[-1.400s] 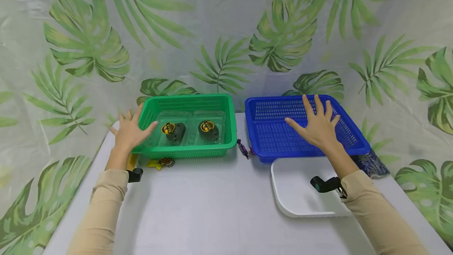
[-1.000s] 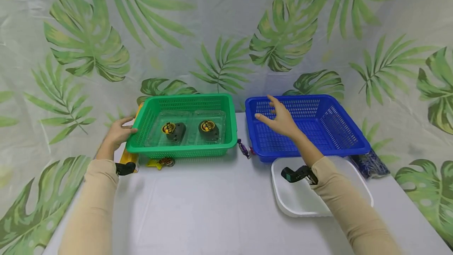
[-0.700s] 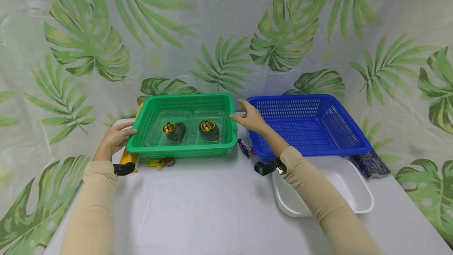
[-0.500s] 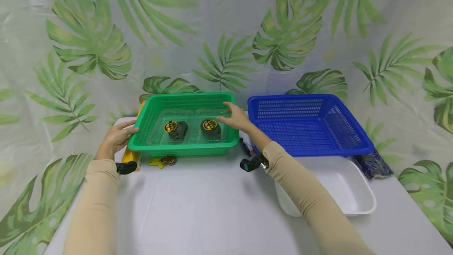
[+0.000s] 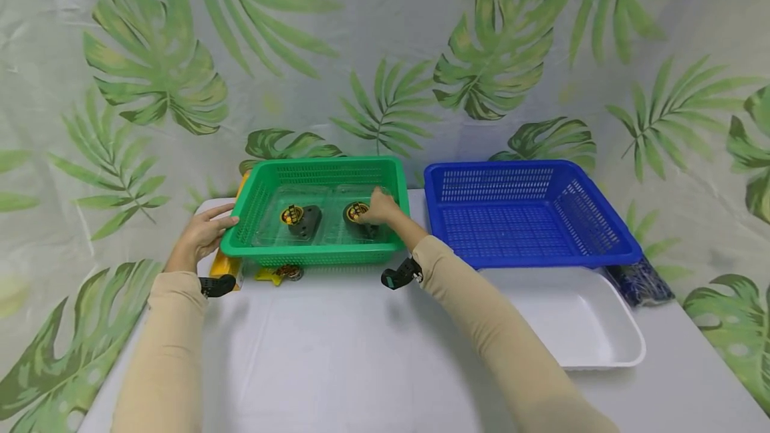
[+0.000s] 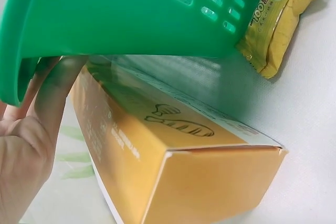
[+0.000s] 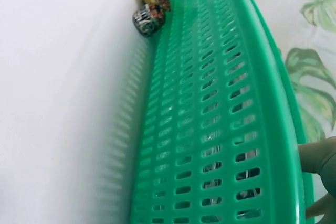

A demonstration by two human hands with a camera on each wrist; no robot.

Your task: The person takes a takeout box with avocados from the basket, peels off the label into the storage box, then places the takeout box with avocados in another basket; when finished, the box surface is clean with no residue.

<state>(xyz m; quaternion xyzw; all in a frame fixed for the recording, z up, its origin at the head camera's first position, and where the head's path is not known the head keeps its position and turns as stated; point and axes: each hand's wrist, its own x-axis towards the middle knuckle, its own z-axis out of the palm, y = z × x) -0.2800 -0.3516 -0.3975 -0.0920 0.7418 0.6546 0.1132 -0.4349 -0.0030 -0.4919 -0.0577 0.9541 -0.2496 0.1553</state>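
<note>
A green plastic basket (image 5: 313, 254) stands at the back left of the table. Two clear plastic boxes lie inside it, each with a dark lump and a round black-and-yellow sticker: the left box (image 5: 272, 222) and the right box (image 5: 337, 232). My left hand (image 5: 198, 232) holds the basket's left rim, fingers under the lip in the left wrist view. Reaching over the near right rim, my right hand (image 5: 381, 209) is down at the right box with bent fingers, its thumb by the sticker. Its fingertips are hidden, so a grip cannot be told.
An orange-yellow carton (image 6: 152, 129) lies partly under the basket's left side, near a yellow wrapped snack (image 6: 278, 22) and a small dark wrapped sweet (image 7: 148, 20). At right are a blue basket (image 5: 532, 260), a white tray (image 5: 577, 313) and a dark blue packet (image 5: 644, 286).
My right hand has swung left from above the blue basket, over the green rim, and down to the right box. My left hand has lowered to the green rim and stayed there.
</note>
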